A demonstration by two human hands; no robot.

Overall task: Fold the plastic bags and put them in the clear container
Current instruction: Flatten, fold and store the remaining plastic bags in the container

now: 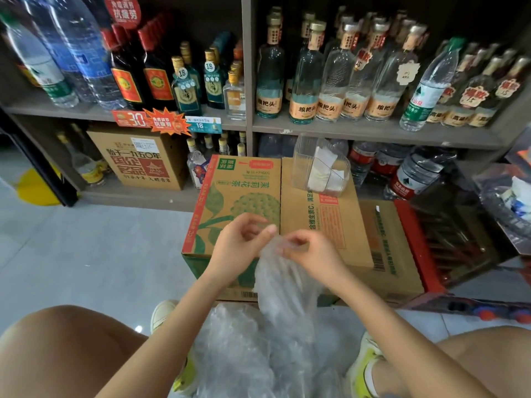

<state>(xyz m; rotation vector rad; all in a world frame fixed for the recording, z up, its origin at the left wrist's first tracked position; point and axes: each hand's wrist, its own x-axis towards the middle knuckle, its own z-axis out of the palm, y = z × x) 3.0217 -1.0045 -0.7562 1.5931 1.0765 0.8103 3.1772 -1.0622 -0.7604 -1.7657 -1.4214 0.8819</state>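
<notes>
our left hand (244, 239) and right hand (304, 248) pinch one plastic bag (281, 285), unfolded; clear container (320, 168) holds a few folded.

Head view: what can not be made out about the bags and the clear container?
- Clear container: count of white pieces inside, blurred by its ribbed walls.
- Plastic bag between left hand and right hand: its folds, lost in crumpled transparent film.
- Bag pile: extent, cut off by the bottom edge.

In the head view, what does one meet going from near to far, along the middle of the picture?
Pile of plastic bags → held bag → cardboard boxes → clear container → shelf with bottles.
</notes>
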